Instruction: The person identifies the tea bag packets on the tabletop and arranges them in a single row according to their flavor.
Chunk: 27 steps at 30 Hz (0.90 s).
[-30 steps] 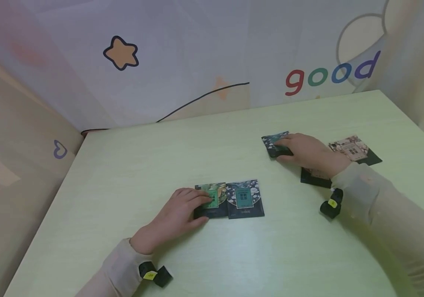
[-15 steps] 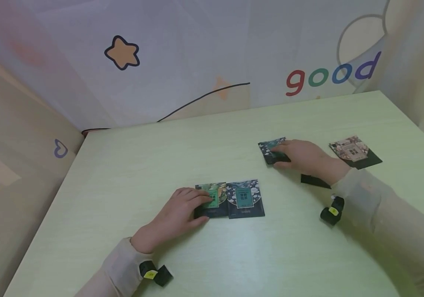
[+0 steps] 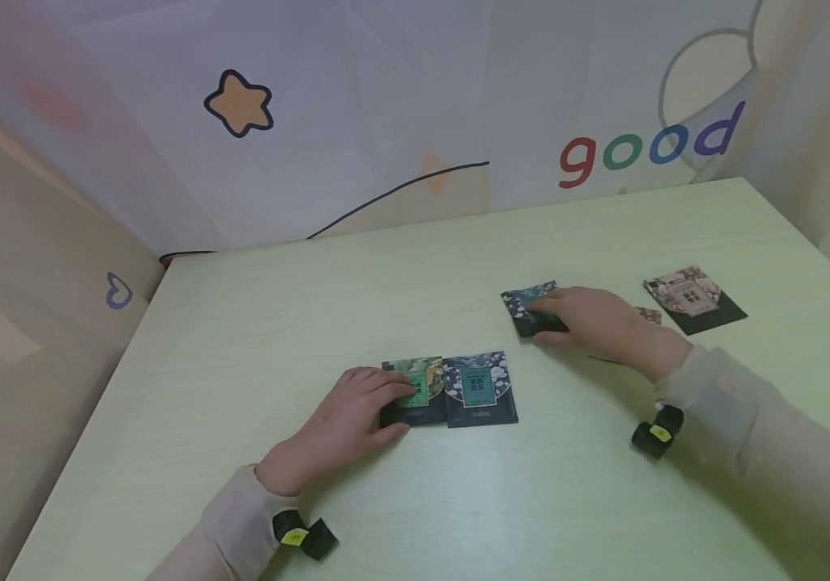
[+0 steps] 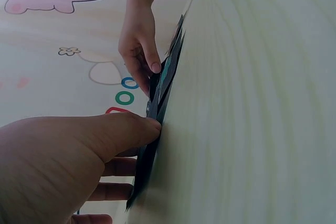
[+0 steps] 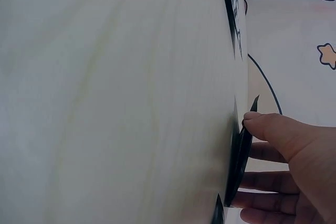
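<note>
Two flat tea-bag sachets lie edge to edge mid-table: one with a green label [image 3: 430, 392] and one with a teal label and white flowers [image 3: 481, 390]. My left hand [image 3: 342, 415] rests on the green-labelled one, its fingers over the top and its thumb at the near edge. Farther back and to the right, my right hand [image 3: 596, 321] pinches another teal flowered sachet [image 3: 519, 303] between thumb and fingers. In the right wrist view that held sachet [image 5: 240, 156] is tilted and slightly bowed, close over the tabletop.
A pink flowered sachet [image 3: 695, 298] lies at the right. Another pink sachet [image 3: 650, 315] is mostly hidden under my right hand and wrist. The pale wooden table [image 3: 298, 307] meets a printed cloth backdrop [image 3: 385, 105] behind and at the sides.
My right hand has moved the teal sachet a little left and nearer to me, toward the pair. The far-right pink sachet shows more fully. My left hand has stayed put.
</note>
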Available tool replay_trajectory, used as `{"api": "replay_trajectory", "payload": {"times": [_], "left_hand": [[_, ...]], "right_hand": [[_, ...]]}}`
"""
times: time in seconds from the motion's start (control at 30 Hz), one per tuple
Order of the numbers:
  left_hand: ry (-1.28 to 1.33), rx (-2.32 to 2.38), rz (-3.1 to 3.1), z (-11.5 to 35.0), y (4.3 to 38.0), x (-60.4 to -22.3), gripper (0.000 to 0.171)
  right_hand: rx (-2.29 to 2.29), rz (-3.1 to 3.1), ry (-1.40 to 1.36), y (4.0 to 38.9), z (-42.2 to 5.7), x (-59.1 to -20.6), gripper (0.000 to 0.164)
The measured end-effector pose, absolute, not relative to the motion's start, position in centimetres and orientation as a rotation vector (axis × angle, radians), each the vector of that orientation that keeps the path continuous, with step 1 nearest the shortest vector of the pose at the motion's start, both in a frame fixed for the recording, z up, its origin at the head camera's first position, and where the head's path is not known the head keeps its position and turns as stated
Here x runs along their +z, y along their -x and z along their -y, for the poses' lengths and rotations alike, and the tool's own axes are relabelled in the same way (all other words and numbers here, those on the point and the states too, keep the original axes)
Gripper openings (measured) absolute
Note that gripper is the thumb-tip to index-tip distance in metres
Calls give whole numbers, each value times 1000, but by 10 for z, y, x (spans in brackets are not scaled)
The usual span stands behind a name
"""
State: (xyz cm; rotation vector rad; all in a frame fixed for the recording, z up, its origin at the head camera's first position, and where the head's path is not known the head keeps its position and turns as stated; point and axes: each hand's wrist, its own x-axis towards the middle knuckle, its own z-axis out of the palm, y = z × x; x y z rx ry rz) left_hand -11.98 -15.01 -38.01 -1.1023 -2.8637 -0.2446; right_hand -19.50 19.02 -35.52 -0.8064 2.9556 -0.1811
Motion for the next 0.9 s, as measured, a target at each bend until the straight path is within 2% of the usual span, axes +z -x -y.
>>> {"api": "replay_trajectory", "payload": {"times": [0.9], "left_hand": [[1115, -273, 2860, 151, 120, -380, 40]], "right_hand": [[-144, -2978, 838, 161, -188, -355, 47]]}}
